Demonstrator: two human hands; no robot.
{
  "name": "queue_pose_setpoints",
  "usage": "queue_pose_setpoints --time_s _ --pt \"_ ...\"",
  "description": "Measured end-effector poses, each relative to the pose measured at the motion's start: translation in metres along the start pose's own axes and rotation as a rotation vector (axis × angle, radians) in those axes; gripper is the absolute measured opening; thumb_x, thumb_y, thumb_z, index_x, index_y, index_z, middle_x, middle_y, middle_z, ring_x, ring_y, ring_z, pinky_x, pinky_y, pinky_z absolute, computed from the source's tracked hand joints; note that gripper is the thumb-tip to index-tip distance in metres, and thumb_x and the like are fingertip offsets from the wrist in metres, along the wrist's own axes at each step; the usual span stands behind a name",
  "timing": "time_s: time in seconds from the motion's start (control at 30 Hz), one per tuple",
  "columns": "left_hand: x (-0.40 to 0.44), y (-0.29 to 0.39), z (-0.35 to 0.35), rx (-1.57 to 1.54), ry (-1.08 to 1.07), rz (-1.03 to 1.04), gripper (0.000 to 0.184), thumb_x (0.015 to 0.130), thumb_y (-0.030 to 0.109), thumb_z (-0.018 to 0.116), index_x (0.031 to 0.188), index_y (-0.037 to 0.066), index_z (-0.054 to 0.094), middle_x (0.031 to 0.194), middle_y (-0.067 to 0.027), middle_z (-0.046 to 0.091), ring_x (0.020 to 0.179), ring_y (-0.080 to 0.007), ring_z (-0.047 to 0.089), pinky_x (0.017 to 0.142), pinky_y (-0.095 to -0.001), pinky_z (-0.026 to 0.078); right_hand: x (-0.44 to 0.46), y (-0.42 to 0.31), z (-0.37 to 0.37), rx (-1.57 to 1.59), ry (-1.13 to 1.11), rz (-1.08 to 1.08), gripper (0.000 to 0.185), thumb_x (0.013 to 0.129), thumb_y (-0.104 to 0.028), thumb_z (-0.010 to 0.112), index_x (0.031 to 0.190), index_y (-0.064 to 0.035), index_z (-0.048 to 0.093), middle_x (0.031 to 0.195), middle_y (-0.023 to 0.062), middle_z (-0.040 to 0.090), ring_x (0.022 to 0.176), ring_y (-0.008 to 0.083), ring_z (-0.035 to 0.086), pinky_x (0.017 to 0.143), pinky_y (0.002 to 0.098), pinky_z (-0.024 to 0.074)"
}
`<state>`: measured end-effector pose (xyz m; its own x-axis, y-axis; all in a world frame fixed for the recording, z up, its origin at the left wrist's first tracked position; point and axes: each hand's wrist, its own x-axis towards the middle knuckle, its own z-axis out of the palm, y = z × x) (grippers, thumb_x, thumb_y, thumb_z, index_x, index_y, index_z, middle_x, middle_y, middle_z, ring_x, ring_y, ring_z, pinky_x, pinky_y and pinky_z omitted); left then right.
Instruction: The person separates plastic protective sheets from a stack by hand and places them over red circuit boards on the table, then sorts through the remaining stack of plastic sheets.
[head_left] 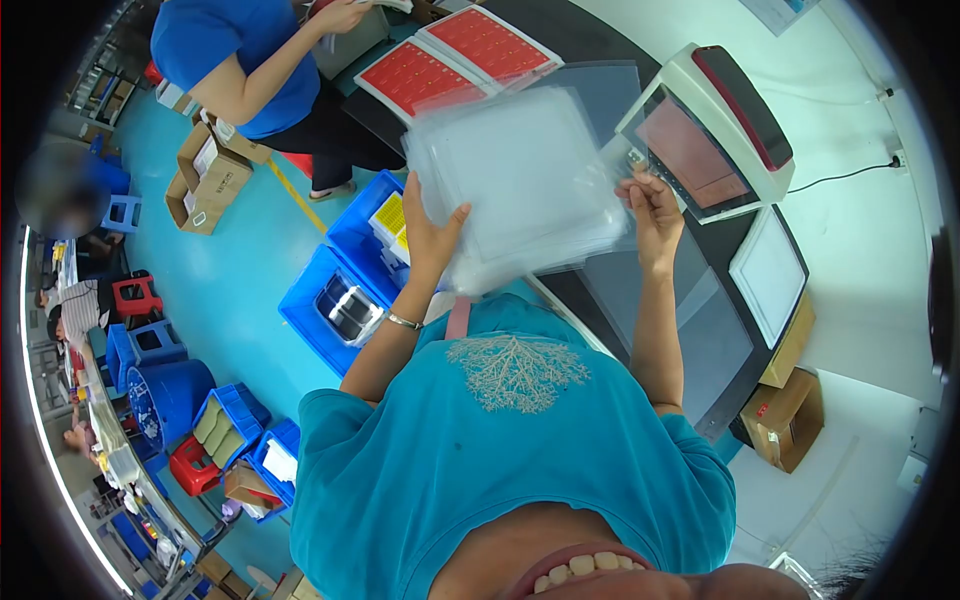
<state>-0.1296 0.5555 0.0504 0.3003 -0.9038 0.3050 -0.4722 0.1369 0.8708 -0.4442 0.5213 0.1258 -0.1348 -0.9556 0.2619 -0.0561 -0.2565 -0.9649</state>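
A stack of clear plastic sheets (530, 180) is held up in front of my chest, over the dark table (700, 260). My left hand (432, 232) grips the stack's left edge, with the thumb lying on top and the fingers partly hidden under it. At the right edge, my right hand (652, 205) has its fingers bent together in a pinch by the sheets' corner; what lies between the fingertips is too small to make out. Red printed sheets (425, 78) lie on the table beyond the stack.
A white machine (715, 130) with a dark red top stands at the right, beside a white-framed panel (768, 275). Blue bins (325, 300) are at the left. Another person in a blue shirt (225, 60) stands beyond them. Cardboard boxes (785, 420) sit lower right.
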Motion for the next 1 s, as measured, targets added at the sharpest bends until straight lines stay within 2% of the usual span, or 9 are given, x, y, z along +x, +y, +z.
queue_pose_setpoints --time_s 0.03,0.13,0.23,0.33,0.57,0.77,0.8,0.9,1.0 --pt "0.003 0.005 0.001 -0.112 0.016 0.002 0.086 0.084 0.02 0.075 0.148 -0.003 0.022 0.149 -0.0247 0.032 0.131 -0.0329 0.045 0.108 -0.0405 0.039 -0.001 -0.001 -0.002 0.021 -0.002 0.007 0.018 0.096 -0.002 0.057 0.114 -0.0006 0.059 0.098 0.0094 0.07 0.088 0.0181 0.069 0.075 0.0241 0.0492" --pt "0.009 0.029 -0.007 -0.618 -0.17 -0.324 0.068 0.09 0.014 0.068 0.146 0.001 0.031 0.139 -0.019 0.049 0.113 -0.0238 0.06 0.096 -0.0325 0.049 -0.003 -0.007 -0.007 0.067 -0.009 0.019 0.019 0.095 -0.003 0.058 0.114 -0.0018 0.06 0.099 0.0094 0.07 0.089 0.018 0.069 0.074 0.0237 0.0479" --pt "0.013 0.045 -0.018 -0.675 -0.338 -0.484 0.056 0.092 0.015 0.066 0.142 0.005 0.042 0.125 -0.0132 0.062 0.102 -0.0182 0.065 0.088 -0.0264 0.051 -0.005 -0.01 -0.007 0.075 -0.005 0.025 0.02 0.095 -0.003 0.058 0.115 -0.0021 0.06 0.099 0.0094 0.07 0.089 0.0184 0.069 0.075 0.0243 0.0483" --pt "0.013 0.055 -0.024 -0.641 -0.372 -0.477 0.047 0.094 0.017 0.064 0.137 0.007 0.05 0.117 -0.0102 0.067 0.104 -0.0175 0.064 0.085 -0.0263 0.052 -0.005 -0.01 -0.007 0.068 0.009 0.036 0.02 0.095 -0.003 0.058 0.115 -0.0028 0.06 0.099 0.0095 0.07 0.09 0.0186 0.069 0.075 0.025 0.0486" --pt "0.001 0.079 -0.039 -0.567 -0.432 -0.306 0.04 0.098 0.017 0.057 0.135 0.005 0.051 0.114 -0.0108 0.068 0.096 -0.0179 0.066 0.084 -0.029 0.052 -0.006 -0.021 0.013 0.158 -0.057 0.068 0.021 0.096 -0.004 0.057 0.117 -0.004 0.059 0.1 0.0099 0.069 0.092 0.019 0.068 0.074 0.0262 0.0496" --pt "0.013 0.141 -0.145 -0.203 -0.273 -0.014 0.029 0.098 0.008 0.054 0.125 0.0 0.058 0.102 -0.0136 0.071 0.087 -0.0187 0.068 0.076 -0.0287 0.054 -0.022 -0.032 0.028 0.073 -0.181 0.167 0.03 0.095 -0.006 0.06 0.124 -0.0017 0.056 0.106 0.0113 0.067 0.095 0.0181 0.067 0.078 0.0262 0.0518" --pt "0.013 0.15 -0.163 -0.101 -0.264 0.085 0.027 0.097 0.006 0.055 0.122 -0.001 0.06 0.1 -0.0142 0.072 0.085 -0.0189 0.069 0.074 -0.0292 0.054 -0.023 -0.034 0.028 0.006 -0.17 0.13 0.035 0.092 -0.006 0.064 0.125 -0.0016 0.055 0.118 0.0123 0.063 0.098 0.0182 0.067 0.075 0.0248 0.0526" --pt "0.004 0.183 -0.201 0.153 -0.25 0.176 0.025 0.095 0.005 0.057 0.119 -0.001 0.061 0.095 -0.0144 0.073 0.079 -0.0188 0.069 0.073 -0.03 0.054 -0.027 -0.058 0.034 -0.13 0.004 -0.15 0.046 0.085 -0.007 0.071 0.128 -0.0025 0.053 0.127 0.0132 0.058 0.091 0.0169 0.067 0.069 0.0249 0.0526" --pt "-0.005 0.217 -0.213 0.354 -0.263 0.254 0.024 0.093 0.003 0.059 0.116 -0.001 0.062 0.094 -0.0131 0.073 0.075 -0.02 0.07 0.071 -0.0302 0.054 -0.026 -0.104 0.033 -0.319 0.005 -0.433 0.058 0.078 -0.009 0.077 0.131 -0.004 0.052 0.131 0.0141 0.055 0.075 0.0143 0.064 0.062 0.0253 0.0515"
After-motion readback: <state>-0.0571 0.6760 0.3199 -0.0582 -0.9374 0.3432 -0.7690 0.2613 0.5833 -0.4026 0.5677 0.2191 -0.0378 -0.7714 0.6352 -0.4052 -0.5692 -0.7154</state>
